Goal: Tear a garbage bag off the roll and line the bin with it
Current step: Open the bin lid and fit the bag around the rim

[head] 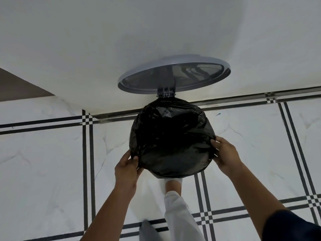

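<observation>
Bag (171, 136) covers bin mouth; left hand (126, 168) and right hand (225, 155) pinch its edges. Overstretching could tear it, or the foot (172, 186) slipping could drop the lid (173, 73).

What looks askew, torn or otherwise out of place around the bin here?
Nothing stands out. The black bag is wrinkled but covers the bin's mouth with no visible tear, both hands grip its edge at the near rim, and the lid stands open against the wall.
</observation>
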The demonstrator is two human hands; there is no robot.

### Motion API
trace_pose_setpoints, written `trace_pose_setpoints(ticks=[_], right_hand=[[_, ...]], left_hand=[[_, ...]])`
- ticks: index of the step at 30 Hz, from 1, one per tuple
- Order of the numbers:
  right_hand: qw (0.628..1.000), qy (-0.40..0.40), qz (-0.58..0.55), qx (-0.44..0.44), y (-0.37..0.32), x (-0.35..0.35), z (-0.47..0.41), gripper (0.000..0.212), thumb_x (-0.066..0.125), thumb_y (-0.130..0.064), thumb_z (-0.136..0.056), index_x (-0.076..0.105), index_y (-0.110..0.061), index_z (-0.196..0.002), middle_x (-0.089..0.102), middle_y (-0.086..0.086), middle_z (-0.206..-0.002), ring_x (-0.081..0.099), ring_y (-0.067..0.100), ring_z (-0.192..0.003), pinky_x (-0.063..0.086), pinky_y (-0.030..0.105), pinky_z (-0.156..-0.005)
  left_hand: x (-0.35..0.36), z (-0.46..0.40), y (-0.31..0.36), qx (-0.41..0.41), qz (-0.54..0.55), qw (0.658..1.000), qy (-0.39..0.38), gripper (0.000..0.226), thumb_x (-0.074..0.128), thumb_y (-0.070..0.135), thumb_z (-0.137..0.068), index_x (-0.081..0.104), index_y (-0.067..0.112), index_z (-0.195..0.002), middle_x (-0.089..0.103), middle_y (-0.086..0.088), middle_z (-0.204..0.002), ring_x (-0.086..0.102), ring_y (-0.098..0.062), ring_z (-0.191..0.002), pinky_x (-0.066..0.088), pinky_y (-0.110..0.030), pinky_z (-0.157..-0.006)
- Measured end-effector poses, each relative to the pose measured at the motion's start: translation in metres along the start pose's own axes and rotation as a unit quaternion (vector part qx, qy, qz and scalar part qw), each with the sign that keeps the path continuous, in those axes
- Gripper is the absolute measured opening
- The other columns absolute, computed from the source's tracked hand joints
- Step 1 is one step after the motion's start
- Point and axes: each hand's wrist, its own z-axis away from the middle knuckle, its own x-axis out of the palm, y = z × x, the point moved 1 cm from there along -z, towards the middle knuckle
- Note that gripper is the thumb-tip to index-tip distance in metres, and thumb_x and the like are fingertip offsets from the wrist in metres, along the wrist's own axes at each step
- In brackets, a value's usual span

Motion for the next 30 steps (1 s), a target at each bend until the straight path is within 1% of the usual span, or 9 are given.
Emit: trace_pose_setpoints(ticks=[2,6,9,12,17,20,23,26,30], right_hand=[[0.998,-0.016,-0.026,0.061,0.005,-0.004,-0.003,0.022,0.056,-0.009,-0.098,0.074,-0.019,-0.107,0.071,0.001,-0.097,0.062,0.017,-0.088,0.05,0.03,-0.075],[0.989,-0.05,-0.076,0.119,0.01,-0.007,-0.006,0.045,0.04,0.003,-0.084,0.074,-0.015,-0.107,0.064,0.0,-0.081,0.055,0.018,-0.081,0.046,0.031,-0.074],[0.993,-0.038,-0.004,0.11,0.01,-0.004,-0.002,0.033,0.049,0.005,-0.086,0.073,-0.016,-0.094,0.066,0.001,-0.089,0.059,0.017,-0.086,0.047,0.03,-0.073],[0.991,-0.006,0.101,0.084,0.013,0.001,0.001,0.019,0.059,-0.004,-0.093,0.071,-0.018,-0.096,0.065,0.002,-0.092,0.058,0.014,-0.083,0.046,0.028,-0.073],[0.994,0.04,0.021,0.1,0.017,0.006,0.006,0.02,0.053,-0.003,-0.097,0.068,-0.004,-0.11,0.061,0.01,-0.083,0.06,0.015,-0.063,0.058,0.02,-0.051],[0.985,0.008,-0.095,0.143,0.015,0.003,0.015,0.014,0.052,-0.005,-0.089,0.064,-0.007,-0.095,0.066,0.013,-0.094,0.068,0.027,-0.085,0.063,0.037,-0.072],[0.977,-0.067,-0.145,0.141,0.023,-0.003,0.024,0.027,0.045,0.004,-0.076,0.068,-0.006,-0.085,0.067,0.01,-0.111,0.063,0.034,-0.105,0.052,0.055,-0.099],[0.981,-0.106,-0.12,0.109,0.038,-0.003,0.023,0.059,0.042,0.021,-0.073,0.076,-0.007,-0.112,0.072,0.008,-0.119,0.065,0.027,-0.106,0.056,0.043,-0.099],[0.981,-0.102,-0.147,0.072,0.046,0.006,0.017,0.052,0.036,0.025,-0.079,0.074,0.0,-0.105,0.074,0.013,-0.107,0.068,0.025,-0.1,0.061,0.026,-0.083]], left_hand=[[-0.001,0.001,-0.003,-0.011,0.026,0.999,0.026,0.036,0.054,-0.007,-0.1,0.064,0.007,-0.132,0.076,-0.009,-0.107,0.072,-0.024,-0.103,0.057,-0.031,-0.08],[0.0,-0.003,-0.013,-0.037,0.052,0.997,0.031,0.033,0.052,-0.013,-0.096,0.064,-0.002,-0.125,0.075,-0.015,-0.101,0.072,-0.027,-0.091,0.058,-0.033,-0.077],[0.0,-0.003,-0.021,-0.062,0.064,0.996,-0.004,0.041,0.053,-0.014,-0.091,0.062,0.004,-0.126,0.077,-0.015,-0.099,0.07,-0.031,-0.093,0.058,-0.039,-0.086],[0.0,0.003,-0.028,-0.073,0.032,0.996,-0.032,0.041,0.058,-0.01,-0.09,0.063,0.017,-0.121,0.079,-0.01,-0.102,0.072,-0.028,-0.095,0.058,-0.041,-0.083],[0.001,0.006,-0.031,-0.042,-0.053,0.997,0.027,0.021,0.065,-0.001,-0.092,0.069,0.011,-0.108,0.076,-0.013,-0.105,0.07,-0.026,-0.094,0.056,-0.033,-0.076],[0.001,0.002,-0.032,-0.042,-0.106,0.991,0.069,0.019,0.069,0.008,-0.094,0.07,0.015,-0.111,0.075,-0.01,-0.093,0.071,-0.023,-0.081,0.058,-0.033,-0.068],[0.004,0.0,-0.034,-0.091,-0.07,0.993,0.036,0.015,0.064,0.016,-0.099,0.066,0.012,-0.113,0.076,-0.014,-0.101,0.073,-0.026,-0.079,0.06,-0.033,-0.066],[0.009,0.005,-0.034,-0.143,0.054,0.988,-0.006,0.017,0.056,0.007,-0.1,0.065,0.004,-0.114,0.07,-0.019,-0.107,0.069,-0.029,-0.087,0.061,-0.041,-0.081],[0.001,0.01,-0.042,-0.146,0.174,0.968,-0.103,0.04,0.051,-0.012,-0.087,0.063,-0.005,-0.124,0.065,-0.019,-0.115,0.07,-0.03,-0.093,0.058,-0.043,-0.097]])
